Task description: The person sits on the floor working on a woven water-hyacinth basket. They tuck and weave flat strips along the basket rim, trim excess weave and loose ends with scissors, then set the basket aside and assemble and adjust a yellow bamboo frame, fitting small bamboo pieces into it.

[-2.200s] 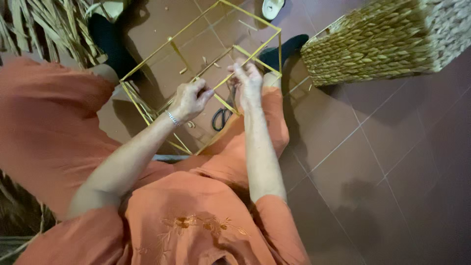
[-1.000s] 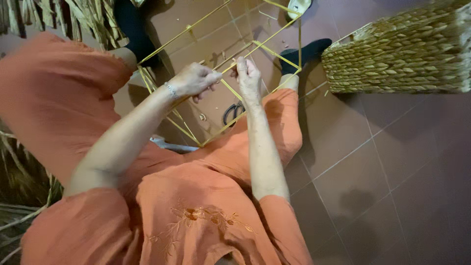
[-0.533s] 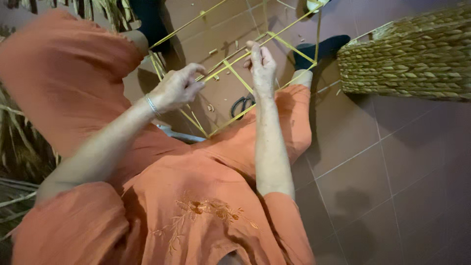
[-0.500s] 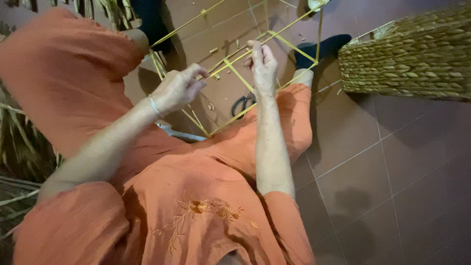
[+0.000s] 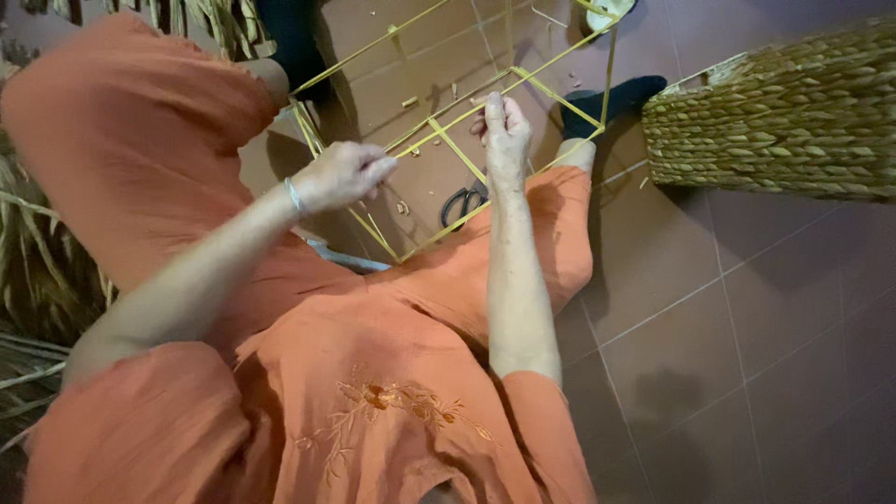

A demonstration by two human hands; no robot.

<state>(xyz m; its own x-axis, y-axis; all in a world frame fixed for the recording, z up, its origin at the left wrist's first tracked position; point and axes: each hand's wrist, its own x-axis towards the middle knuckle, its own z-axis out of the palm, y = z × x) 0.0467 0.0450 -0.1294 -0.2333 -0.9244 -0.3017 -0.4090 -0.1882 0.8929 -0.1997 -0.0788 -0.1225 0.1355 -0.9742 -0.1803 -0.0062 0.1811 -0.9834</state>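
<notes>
Dry straw (image 5: 37, 280) lies in a heap far out at nine o'clock, close by so more can be grabbed. Next comes the person's orange clothing (image 5: 327, 373), which fills the low middle, as the person sits on the brown tiled floor (image 5: 747, 355) with knees apart. The left hand (image 5: 341, 175) is at about eleven o'clock from the middle. It is curled almost shut, and its fingertips pinch one thin bar of the yellow frame (image 5: 448, 154), likely to keep it from wobbling. That frame is a box shape made of skinny yellow sticks. It stands on the floor between the person's legs, up at twelve o'clock, so both hands can get to it. Black scissors (image 5: 462, 201) lie on the floor inside the frame, just under the hands, handy for cutting. The right hand (image 5: 507, 140) is at twelve o'clock. Its fingers point up and are partly closed around another yellow bar, though I cannot tell how tight. A foot in a dark sock (image 5: 616, 98) rests against the frame's far corner, maybe to hold it still. A woven basket (image 5: 775, 121) sits at two o'clock, apart from the frame.
</notes>
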